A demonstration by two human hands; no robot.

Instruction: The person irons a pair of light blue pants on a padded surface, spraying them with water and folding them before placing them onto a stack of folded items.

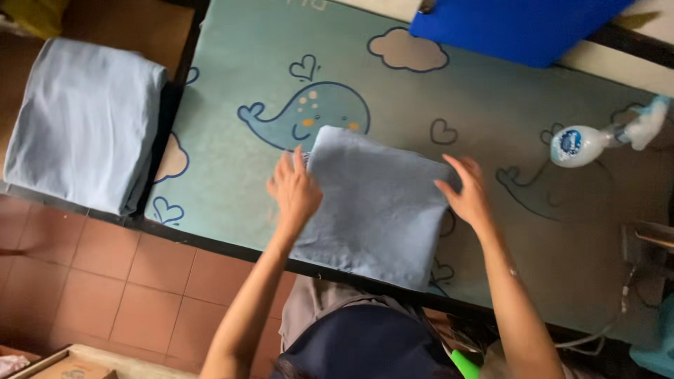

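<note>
A folded pale-blue cloth [375, 207] is pressed flat on the teal patterned worktop [232, 140] by left hand [295, 189] and right hand [469, 193], fingers spread wide; smoothing appears in hand.

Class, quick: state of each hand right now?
Left hand: open, flat on the left edge of the folded blue cloth.
Right hand: open, fingers spread, at its right edge.

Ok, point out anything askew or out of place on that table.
The folded blue cloth under the left hand and right hand sits skewed to the table's edge, its near corner overhanging. The white spray bottle lies on its side on the mat. Nothing looks spilled or damaged.
</note>
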